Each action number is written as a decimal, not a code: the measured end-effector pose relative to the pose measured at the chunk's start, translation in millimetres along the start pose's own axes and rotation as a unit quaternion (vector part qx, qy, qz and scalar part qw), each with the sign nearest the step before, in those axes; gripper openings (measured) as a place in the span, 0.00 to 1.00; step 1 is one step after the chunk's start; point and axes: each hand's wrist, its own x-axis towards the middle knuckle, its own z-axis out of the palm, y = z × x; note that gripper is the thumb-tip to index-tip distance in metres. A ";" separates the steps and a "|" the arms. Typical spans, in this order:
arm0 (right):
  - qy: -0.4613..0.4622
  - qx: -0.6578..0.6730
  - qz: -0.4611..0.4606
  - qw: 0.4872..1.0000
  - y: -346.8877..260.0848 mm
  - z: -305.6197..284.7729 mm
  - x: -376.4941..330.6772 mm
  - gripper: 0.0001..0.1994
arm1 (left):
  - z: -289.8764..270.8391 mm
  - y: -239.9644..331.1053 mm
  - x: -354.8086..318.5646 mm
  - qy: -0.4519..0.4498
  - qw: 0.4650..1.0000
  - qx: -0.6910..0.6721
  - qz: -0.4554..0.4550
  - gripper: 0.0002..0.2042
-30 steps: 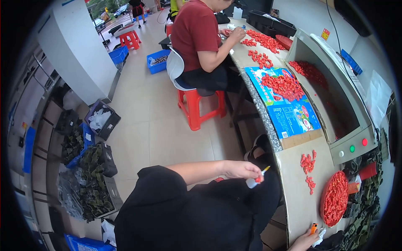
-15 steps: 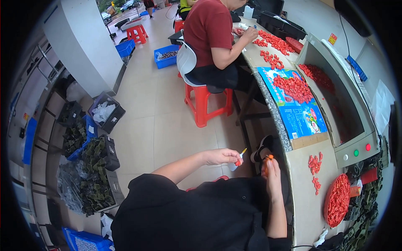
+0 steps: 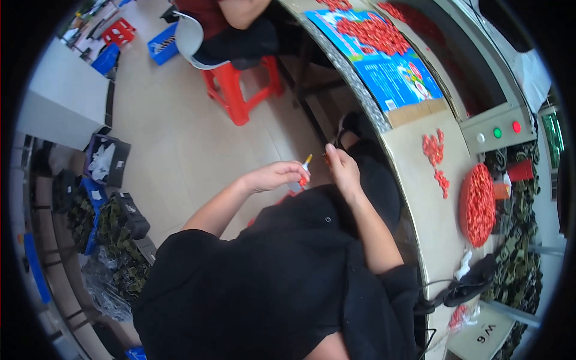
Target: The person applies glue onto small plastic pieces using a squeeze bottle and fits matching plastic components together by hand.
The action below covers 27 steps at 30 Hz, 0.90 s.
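Note:
Above my lap, my left hand is closed, with a thin white stick with a yellow tip sticking up from its fingers. A small red piece shows at the same fingertips, and something pale and translucent sits just under them. My right hand is a short way to the right, fingers closed, near the table edge. Only a tiny dark and orange bit shows at its fingertips; the rest is hidden. On the table to the right lie a few loose red pieces and a red basket heaped with such pieces.
A blue printed sheet bears many red pieces. Behind the table stands a grey machine with coloured buttons. A co-worker sits ahead on a red stool. Crates with dark green parts stand at left; black cables cross the near table.
My view has tipped downward and turned, so the table and co-worker sit higher. My hands remain close together over my lap; the orange thing at my right fingers is now mostly hidden.

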 end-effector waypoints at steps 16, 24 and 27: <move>0.096 -0.105 -0.081 0.987 -9.6 2.0 -16.3 0.21 | 9.9 1.8 -0.2 -0.012 0.999 -0.002 -0.042 0.09; 0.128 -0.162 -0.096 0.974 -9.8 4.4 -16.8 0.18 | 8.2 -7.2 2.7 -0.022 0.997 -0.006 -0.070 0.10; 0.134 -0.169 -0.101 0.971 -7.8 6.7 -16.2 0.17 | 10.2 -4.5 1.9 -0.021 0.998 0.009 -0.056 0.09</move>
